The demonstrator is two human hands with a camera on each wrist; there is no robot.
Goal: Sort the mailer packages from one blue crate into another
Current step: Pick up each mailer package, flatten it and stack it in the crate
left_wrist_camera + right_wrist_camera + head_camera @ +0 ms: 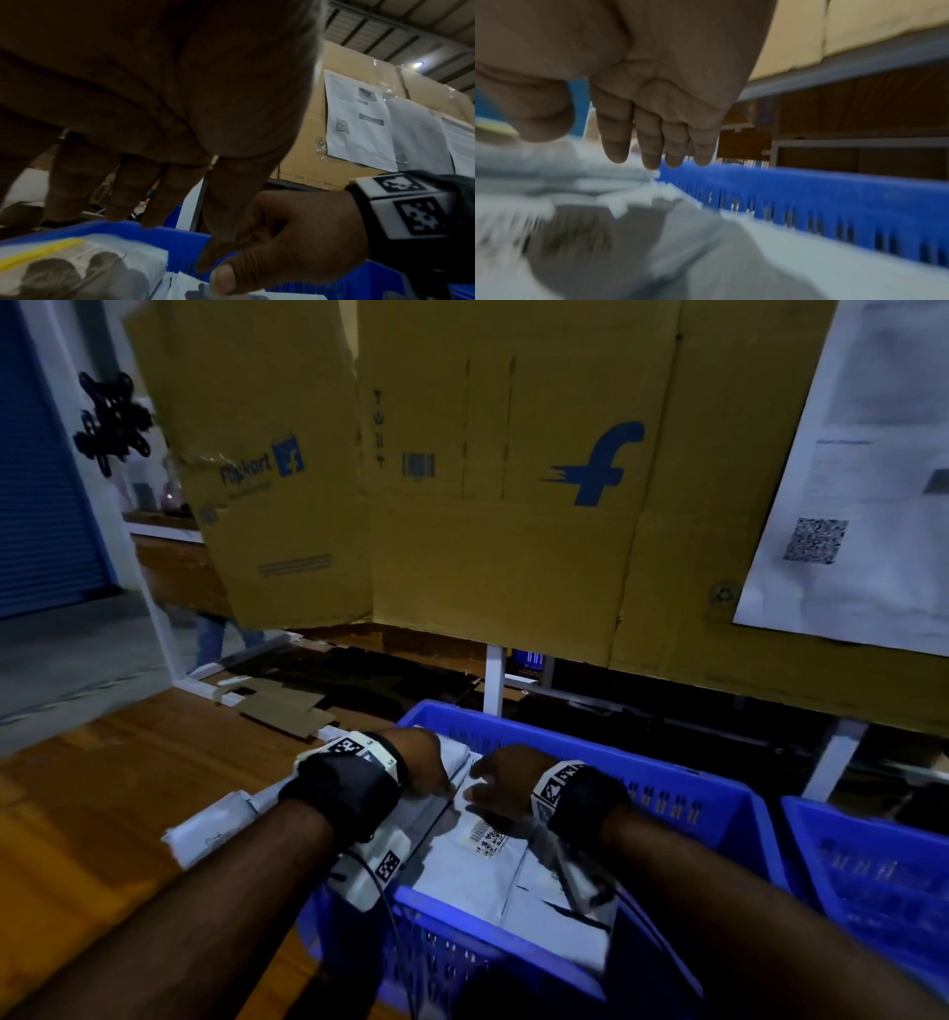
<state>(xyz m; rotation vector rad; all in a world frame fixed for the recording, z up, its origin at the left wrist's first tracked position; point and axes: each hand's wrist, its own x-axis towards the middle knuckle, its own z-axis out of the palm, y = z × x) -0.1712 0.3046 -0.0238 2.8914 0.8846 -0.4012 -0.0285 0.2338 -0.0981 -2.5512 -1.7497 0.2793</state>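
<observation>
Left hand (426, 765) and right hand (500, 780), fingers straight, above mailer packages (462, 860) in blue crate (683, 793) (contact unclear).

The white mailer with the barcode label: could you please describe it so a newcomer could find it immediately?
Find the blue plastic crate packed with white mailers, left of a second blue crate. The white mailer with the barcode label lies on top, just below the right hand. Only it shows a small printed barcode sticker face-up.

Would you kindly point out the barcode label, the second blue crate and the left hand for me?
barcode label (487, 837), head view, middle of the printed sticker.
second blue crate (868, 875), head view, its slotted inner wall.
left hand (421, 762), head view, back of the hand.
</observation>
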